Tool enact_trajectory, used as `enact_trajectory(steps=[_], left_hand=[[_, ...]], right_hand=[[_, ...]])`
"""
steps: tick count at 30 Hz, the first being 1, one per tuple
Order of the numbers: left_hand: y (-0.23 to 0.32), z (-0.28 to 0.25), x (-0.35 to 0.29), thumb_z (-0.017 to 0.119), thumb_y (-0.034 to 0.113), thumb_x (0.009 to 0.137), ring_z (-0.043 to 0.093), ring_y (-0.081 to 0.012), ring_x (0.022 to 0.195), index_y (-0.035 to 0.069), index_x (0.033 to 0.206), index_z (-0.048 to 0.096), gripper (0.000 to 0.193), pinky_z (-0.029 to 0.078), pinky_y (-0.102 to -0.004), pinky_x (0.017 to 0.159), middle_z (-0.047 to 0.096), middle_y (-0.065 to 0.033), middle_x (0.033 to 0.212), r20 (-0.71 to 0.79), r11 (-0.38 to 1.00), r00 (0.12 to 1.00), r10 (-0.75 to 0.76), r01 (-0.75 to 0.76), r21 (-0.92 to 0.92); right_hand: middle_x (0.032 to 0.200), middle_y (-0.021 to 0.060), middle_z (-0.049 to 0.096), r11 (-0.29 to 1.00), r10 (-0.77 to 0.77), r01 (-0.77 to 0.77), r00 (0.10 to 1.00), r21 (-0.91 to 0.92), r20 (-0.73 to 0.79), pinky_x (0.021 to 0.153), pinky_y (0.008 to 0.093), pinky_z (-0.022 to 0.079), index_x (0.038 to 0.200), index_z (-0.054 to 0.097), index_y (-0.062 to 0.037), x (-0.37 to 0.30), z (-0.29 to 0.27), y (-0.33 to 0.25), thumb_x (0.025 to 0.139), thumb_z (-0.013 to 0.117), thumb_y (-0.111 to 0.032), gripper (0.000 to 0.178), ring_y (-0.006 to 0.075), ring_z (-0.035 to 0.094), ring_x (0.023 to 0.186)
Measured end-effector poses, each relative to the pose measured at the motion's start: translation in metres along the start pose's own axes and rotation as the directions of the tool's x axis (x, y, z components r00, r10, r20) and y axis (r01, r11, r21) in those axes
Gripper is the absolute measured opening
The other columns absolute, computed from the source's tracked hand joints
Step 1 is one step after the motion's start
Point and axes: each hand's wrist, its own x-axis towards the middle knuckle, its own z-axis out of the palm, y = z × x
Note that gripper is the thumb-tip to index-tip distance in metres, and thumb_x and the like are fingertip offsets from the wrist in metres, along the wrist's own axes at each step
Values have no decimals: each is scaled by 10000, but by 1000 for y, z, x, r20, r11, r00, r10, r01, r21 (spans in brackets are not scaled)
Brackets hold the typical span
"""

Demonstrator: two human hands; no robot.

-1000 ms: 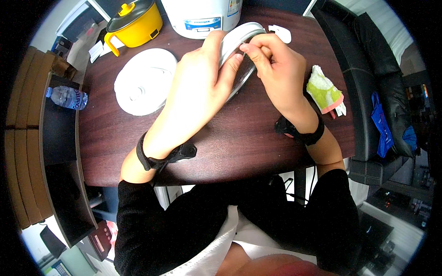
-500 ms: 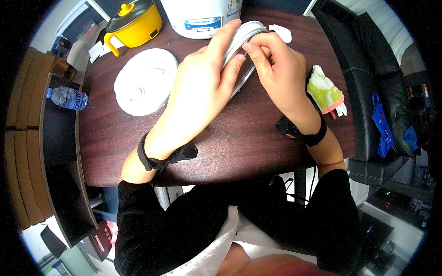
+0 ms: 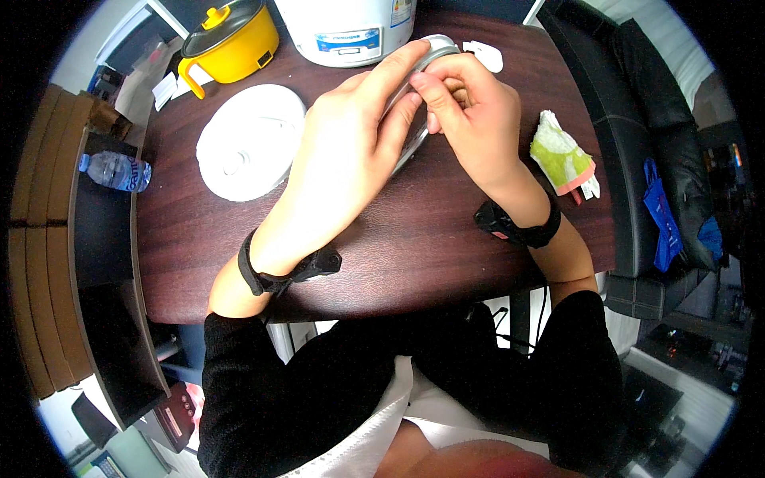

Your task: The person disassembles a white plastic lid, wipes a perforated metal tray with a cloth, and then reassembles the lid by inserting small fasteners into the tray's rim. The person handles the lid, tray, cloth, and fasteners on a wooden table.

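A round lid-like disc [image 3: 441, 45] with a pale rim and a shiny, darker face is held tilted on its edge above the table. My left hand [image 3: 339, 151] grips it from the left, index finger stretched along the rim and thumb on the near face. At the upper right part of the rim, my right hand [image 3: 482, 111] is closed in a pinch; its fingertips hide what exactly they hold. Left of my left hand lies a round white lid [image 3: 239, 171] with a small knob. A white rice cooker [image 3: 347, 52] with a blue label stands just beyond the disc.
A yellow electric pot [image 3: 239, 56] with a dark lid stands at the back left. A white object [image 3: 486, 56] lies behind my right hand. To the right is a crumpled green and white packet [image 3: 564, 155]. A water bottle [image 3: 119, 171] rests on the left shelf.
My right hand has shifted slightly left and curled its fingers closer at the rim. The disc has turned a little, and less of its face shows.
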Motion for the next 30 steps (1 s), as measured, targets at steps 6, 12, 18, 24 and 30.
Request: enact_trajectory(steps=[6, 12, 18, 24, 30], left_hand=[[5, 0, 2, 593, 88, 870, 645, -333, 806, 92, 1224, 560, 356, 511, -369, 688, 634, -178, 903, -14, 1000, 1000, 15, -14, 18], [0, 2, 3, 617, 53, 844, 641, -294, 786, 61, 1055, 624, 211, 501, -346, 678, 637, -138, 887, -128, 997, 988, 80, -79, 12], [6, -3, 5, 629, 37, 831, 644, -281, 770, 46, 981, 644, 151, 501, -327, 673, 644, -122, 858, -136, 996, 987, 90, -88, 20], [6, -5, 5, 635, 49, 831, 648, -286, 773, 31, 944, 637, 114, 501, -324, 677, 646, -130, 851, -130, 998, 990, 60, -60, 8], [10, -4, 4, 635, 50, 831, 649, -290, 780, 26, 934, 629, 105, 501, -333, 687, 646, -133, 845, -122, 1000, 992, 15, -16, -12]], right_hand=[[633, 41, 625, 995, 12, -13, 1000, 96, 13, 453, 210, 430, 874, 582, -25, -1, -2, -4, 908, 608, -144, 126, 71, 563, 503], [584, -2, 555, 951, 153, -213, 955, 225, 255, 425, 204, 406, 876, 592, -9, 6, -18, -14, 944, 558, -211, 215, 57, 513, 464], [560, -12, 516, 881, 197, -338, 899, 331, 392, 407, 199, 395, 882, 599, -5, 10, -21, -10, 957, 537, -230, 245, 58, 502, 448], [573, -4, 519, 848, 192, -323, 926, 421, 324, 401, 197, 390, 909, 608, -1, 5, -12, -9, 957, 545, -242, 253, 60, 502, 452], [644, 21, 539, 871, 244, -330, 934, 363, 262, 421, 193, 383, 977, 587, 17, 1, -13, -18, 954, 548, -215, 236, 80, 498, 478]])
